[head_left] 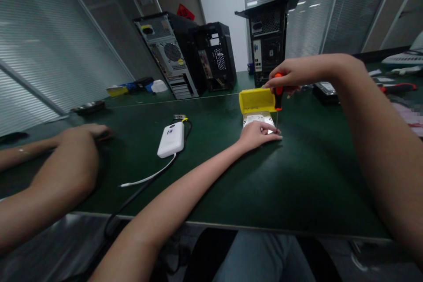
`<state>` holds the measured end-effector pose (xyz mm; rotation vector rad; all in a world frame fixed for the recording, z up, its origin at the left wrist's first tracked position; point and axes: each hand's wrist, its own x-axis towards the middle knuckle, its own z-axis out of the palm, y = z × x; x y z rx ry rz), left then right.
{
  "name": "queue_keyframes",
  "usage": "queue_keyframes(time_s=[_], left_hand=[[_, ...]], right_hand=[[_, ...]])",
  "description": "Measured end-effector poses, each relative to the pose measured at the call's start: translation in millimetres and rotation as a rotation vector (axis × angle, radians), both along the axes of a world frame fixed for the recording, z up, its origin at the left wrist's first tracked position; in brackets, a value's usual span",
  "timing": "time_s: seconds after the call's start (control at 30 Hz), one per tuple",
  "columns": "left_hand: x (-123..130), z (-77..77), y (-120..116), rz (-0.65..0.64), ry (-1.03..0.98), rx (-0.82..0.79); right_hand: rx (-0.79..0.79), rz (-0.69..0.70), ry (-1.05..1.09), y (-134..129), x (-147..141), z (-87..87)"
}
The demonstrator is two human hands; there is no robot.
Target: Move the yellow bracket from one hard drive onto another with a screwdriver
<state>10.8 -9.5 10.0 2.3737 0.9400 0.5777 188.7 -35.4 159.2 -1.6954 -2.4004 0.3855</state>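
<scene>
My right hand grips the handle of a red and black screwdriver from above. The screwdriver is upright, its thin shaft pointing down to the right edge of a silver hard drive. Against the near side of that drive lies my left hand, fingers bent and closed on its edge beside the screwdriver's tip. The exact contact of the tip is hidden by my fingers. Directly behind the drive is a yellow plastic case, with its lid raised.
On the green table lies a white power bank with cables. Computer towers stand at the back, another tower right of them. A black drive sits at right. Another person's arm rests at left.
</scene>
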Motion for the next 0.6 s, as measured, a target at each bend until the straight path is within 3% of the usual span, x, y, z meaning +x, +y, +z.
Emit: queue_keyframes(time_s=[0.17,0.6], left_hand=[[-6.4,4.0,5.8,-0.118,0.011,-0.033],[-5.0,0.8,0.9,-0.059,0.017,0.038]], right_hand=[[0.004,-0.015,0.005,-0.4,-0.6,0.0],[0.034,0.013,-0.010,-2.8,-4.0,1.4]])
